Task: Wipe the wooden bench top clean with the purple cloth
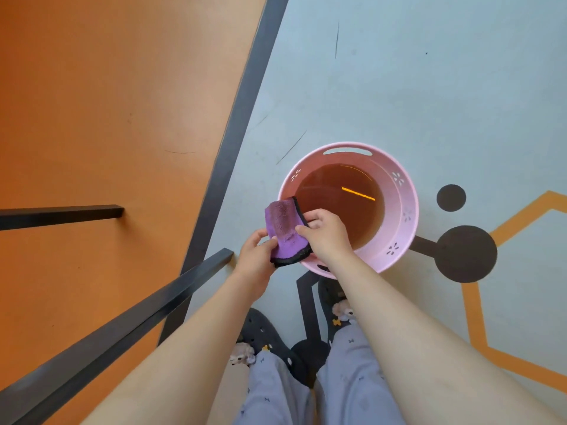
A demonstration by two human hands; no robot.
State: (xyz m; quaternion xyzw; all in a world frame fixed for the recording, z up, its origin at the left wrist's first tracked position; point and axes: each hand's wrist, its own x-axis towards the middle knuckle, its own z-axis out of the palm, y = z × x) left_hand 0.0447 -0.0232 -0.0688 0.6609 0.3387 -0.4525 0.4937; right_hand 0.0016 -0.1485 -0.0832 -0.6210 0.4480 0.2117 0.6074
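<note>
Now, with the cloth [285,231] clamped in the curled fingers [313,215] of left hand [256,256] and right hand [325,233] above the near rim of the bucket [402,191], fold flat, wring drips into the water, then carry it left to the table [107,102] beside.

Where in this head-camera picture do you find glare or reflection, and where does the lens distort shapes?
Head view: a bright orange streak reflects off the water in the bucket; a pale sheen crosses the bench top; the wide lens stretches the right forearm toward the bottom corner; the cloth looks sharp.
</note>
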